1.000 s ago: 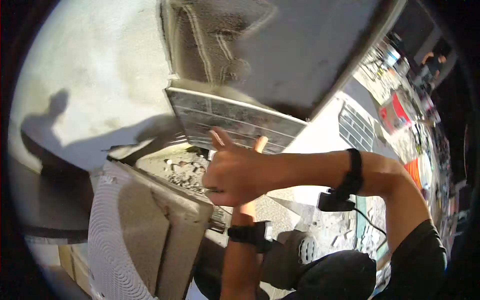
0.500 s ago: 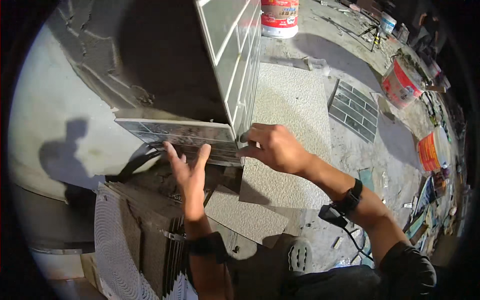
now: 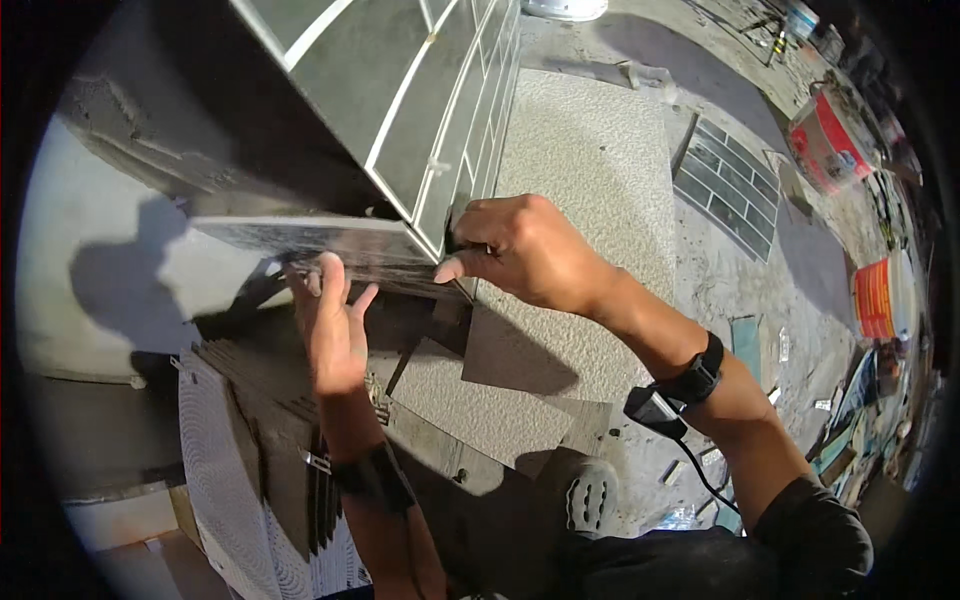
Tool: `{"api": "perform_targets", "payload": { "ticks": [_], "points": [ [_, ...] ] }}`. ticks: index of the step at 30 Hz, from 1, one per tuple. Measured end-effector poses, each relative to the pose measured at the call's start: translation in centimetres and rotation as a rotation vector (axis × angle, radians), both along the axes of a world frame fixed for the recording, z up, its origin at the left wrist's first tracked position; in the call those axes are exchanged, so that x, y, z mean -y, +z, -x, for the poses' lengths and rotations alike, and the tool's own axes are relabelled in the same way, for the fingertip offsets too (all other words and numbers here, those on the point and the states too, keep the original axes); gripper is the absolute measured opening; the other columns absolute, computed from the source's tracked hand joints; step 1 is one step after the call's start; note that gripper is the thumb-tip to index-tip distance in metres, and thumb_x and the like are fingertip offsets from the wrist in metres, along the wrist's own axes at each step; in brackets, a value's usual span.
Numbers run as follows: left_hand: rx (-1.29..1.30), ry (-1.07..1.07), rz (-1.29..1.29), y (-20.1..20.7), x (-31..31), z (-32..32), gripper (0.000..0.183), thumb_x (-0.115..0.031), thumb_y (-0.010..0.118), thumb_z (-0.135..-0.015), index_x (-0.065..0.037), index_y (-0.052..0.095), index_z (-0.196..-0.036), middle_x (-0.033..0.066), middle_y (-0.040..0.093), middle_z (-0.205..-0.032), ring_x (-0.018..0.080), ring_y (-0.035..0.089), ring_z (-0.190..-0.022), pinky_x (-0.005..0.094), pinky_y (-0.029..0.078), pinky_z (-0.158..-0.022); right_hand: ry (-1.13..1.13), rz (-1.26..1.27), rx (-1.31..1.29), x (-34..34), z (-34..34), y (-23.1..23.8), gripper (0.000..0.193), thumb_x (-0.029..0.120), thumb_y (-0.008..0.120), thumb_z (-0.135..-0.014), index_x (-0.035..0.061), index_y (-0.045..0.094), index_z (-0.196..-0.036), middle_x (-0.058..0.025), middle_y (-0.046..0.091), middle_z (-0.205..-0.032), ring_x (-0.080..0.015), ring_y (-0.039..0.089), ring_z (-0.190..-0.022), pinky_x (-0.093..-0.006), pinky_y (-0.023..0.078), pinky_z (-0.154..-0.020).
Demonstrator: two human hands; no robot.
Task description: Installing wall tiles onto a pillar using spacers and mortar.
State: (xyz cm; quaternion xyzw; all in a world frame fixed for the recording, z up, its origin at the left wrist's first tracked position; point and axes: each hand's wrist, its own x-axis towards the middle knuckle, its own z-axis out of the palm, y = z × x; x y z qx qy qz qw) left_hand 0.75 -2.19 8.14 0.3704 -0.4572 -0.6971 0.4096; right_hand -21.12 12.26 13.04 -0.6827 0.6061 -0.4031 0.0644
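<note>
A grey brick-patterned tile (image 3: pixel 300 236) with a pale top edge stands along the low front of a mortar-covered wall. My left hand (image 3: pixel 336 330) is open against its face, fingers spread and pointing up. At the tile's right end, my right hand (image 3: pixel 530 250) is closed round the corner, thumb on the front and fingers bent toward the side; the fingertips are partly hidden. Above this corner rises the side wall of grey tiles (image 3: pixel 400 95) with white joints. Dark grey mortar (image 3: pixel 130 150) lies on the wall behind the front tile.
Leaning tiles with ridged backs (image 3: pixel 215 450) stand at the lower left. Textured pale boards (image 3: pixel 590 160) lie on the floor, with a loose brick-patterned tile (image 3: pixel 728 190) to their right. Red-and-white buckets (image 3: pixel 828 145) and scattered offcuts (image 3: pixel 840 450) line the right side.
The view has moved closer to the corner. My left hand has shifted left along the front tile with its fingers spread; my right hand remains at the corner.
</note>
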Motion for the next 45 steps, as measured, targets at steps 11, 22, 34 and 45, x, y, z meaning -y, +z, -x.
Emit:
{"api": "perform_targets", "payload": {
  "ticks": [11, 22, 34, 45],
  "points": [
    [0.038, 0.055, 0.032, -2.2, 0.1, 0.8, 0.107, -0.044, 0.077, -0.091, -0.024, 0.003, -0.165, 0.0136, 0.024, -0.166, 0.0327, 0.027, -0.151, 0.0650, 0.032, -0.111, -0.038, -0.025, -0.033, -0.5, -1.2, 0.5, 0.026, 0.017, 0.081, -0.082, -0.0032, 0.066, -0.075, -0.0154, 0.063, -0.073, -0.0306, 0.064, -0.063, -0.0426, 0.050, -0.059],
    [0.078, 0.077, 0.031, -0.9, 0.2, 1.0, 0.116, -0.050, 0.080, -0.085, -0.016, 0.003, -0.165, 0.0158, 0.016, -0.169, 0.0356, 0.028, -0.150, 0.0616, 0.034, -0.112, -0.110, -0.060, -0.033, 0.0, -2.0, 0.7, 0.029, 0.016, 0.082, -0.082, -0.0040, 0.062, -0.075, -0.0163, 0.058, -0.069, -0.0331, 0.058, -0.058, -0.0437, 0.047, -0.056],
    [-0.087, -0.047, -0.063, -3.3, -1.3, 1.1, 0.131, -0.041, 0.085, -0.083, -0.020, -0.017, -0.163, 0.0142, 0.002, -0.171, 0.0355, 0.023, -0.152, 0.0588, 0.035, -0.112, -0.146, -0.005, -0.007, -0.9, -2.6, -1.4, 0.021, 0.010, 0.081, -0.082, -0.0031, 0.065, -0.082, -0.0156, 0.064, -0.076, -0.0324, 0.064, -0.064, -0.0409, 0.050, -0.059],
    [0.251, 0.173, 0.031, -8.7, -5.9, -0.4, 0.090, -0.041, 0.074, -0.095, -0.001, 0.025, -0.159, 0.0183, 0.041, -0.153, 0.0247, 0.047, -0.135, 0.0381, 0.040, -0.111, 0.125, -0.358, 0.289, -12.9, -9.4, -6.2, 0.008, 0.005, 0.066, -0.089, -0.0017, 0.066, -0.093, -0.0164, 0.067, -0.082, -0.0304, 0.068, -0.068, -0.0415, 0.057, -0.061]
  ]
}}
